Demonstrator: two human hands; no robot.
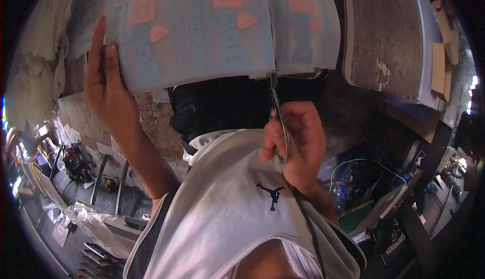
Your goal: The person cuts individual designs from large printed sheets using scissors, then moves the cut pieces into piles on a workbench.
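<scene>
A translucent plastic sheet (189, 44) with blue and red print spreads out before me. My right hand (299, 139) has its fingers through the handles of metal scissors (278, 116). One long blade lies over the sheet, pointing away from me, and the pivot sits near the sheet's front edge. How far the film is cut beneath the blade is hard to see. At the sheet's left edge is my left hand (110, 89), two digits stretched upward; whether it grips the film cannot be told, as part of it is hidden.
On the right is a worn board (382, 33) beside a white panel (428, 51) and cardboard pieces (441, 70). Pale cloth (38, 51) hangs at the left. Clear plastic wrapping (94, 222) lies low on the left. A pale cable (363, 160) curves over clutter at lower right.
</scene>
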